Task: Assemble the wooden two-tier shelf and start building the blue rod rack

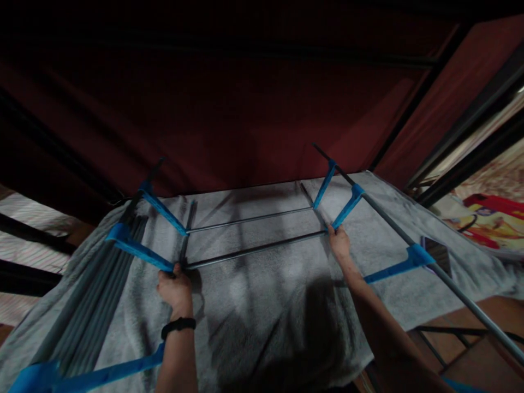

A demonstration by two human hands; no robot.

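Observation:
A frame of grey metal tubes and blue plastic brackets stands over a grey cloth. My left hand [175, 286], with a black band on its wrist, is closed round the outer end of a left blue bracket [147, 254], where a metal crossbar [254, 250] meets it. At the crossbar's other end my right hand [339, 241] is closed on the tip of a right blue bracket [347, 208]. A second, thinner crossbar [249, 219] runs behind, between two more blue brackets. A long grey tube [387, 221] links the brackets on the right.
Several loose grey tubes [100, 295] lie side by side on the grey cloth [254, 305] at left. A phone [437, 254] rests under the right tube. Dark red panels [245, 120] rise behind. A red and yellow package [491, 218] is at far right.

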